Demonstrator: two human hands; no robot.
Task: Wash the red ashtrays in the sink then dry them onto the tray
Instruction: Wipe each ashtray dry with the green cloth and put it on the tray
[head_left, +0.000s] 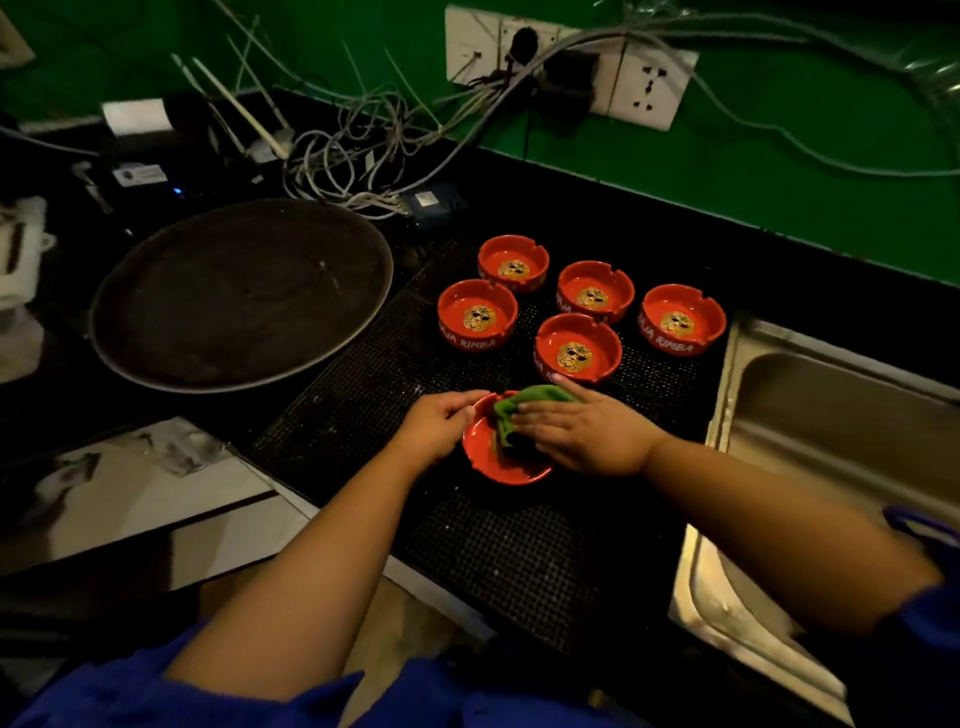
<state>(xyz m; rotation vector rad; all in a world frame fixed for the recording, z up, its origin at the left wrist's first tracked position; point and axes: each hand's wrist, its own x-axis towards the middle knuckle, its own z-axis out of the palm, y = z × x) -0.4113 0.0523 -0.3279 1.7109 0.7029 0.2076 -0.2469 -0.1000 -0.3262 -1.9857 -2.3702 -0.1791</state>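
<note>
nearest the camera, two bare forearms in blue sleeves reach over a black mesh mat on the dark desk. the left hand grips the near-left rim of a red ashtray, its fingers curled shut on the edge. the right hand presses a green cloth down into that ashtray's bowl, fingers together and flat over the cloth, which bunches up over the far rim. to the right, a steel sink sits just beside the mat. further on, five more red ashtrays stand upright on the mat in a loose cluster, each with a gold emblem in the bottom and white lettering on the side. to their left, well apart, a big round dark tray rests on the desk. beyond it lies a tangle of grey cables, and on the green wall white power sockets are mounted.
</note>
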